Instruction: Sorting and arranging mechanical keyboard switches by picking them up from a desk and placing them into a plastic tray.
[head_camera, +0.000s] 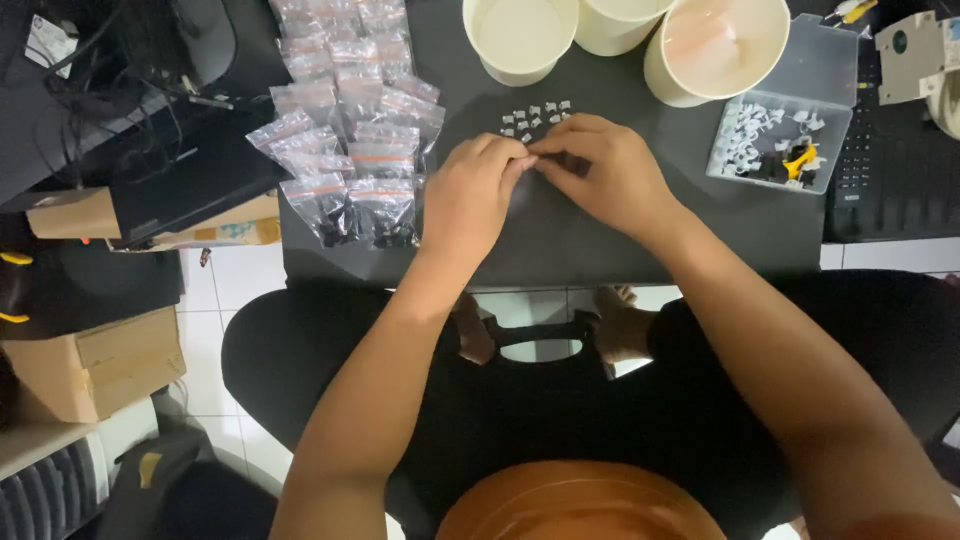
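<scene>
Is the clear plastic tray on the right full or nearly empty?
Partly filled. The clear tray holds small white clips with black and yellow pieces piled at its near end; its far half shows bare bottom.

home packing bench, tiled floor (235, 275), bagged parts (350, 130), cardboard boxes (95, 365)

The floor (235, 275) is made of white tiles with thin grey joints. A low, dark grey surface (560, 240) stands on it. Left of the surface's left edge, brown cardboard boxes (95, 365) rest on the floor. The light is soft and even.
</scene>
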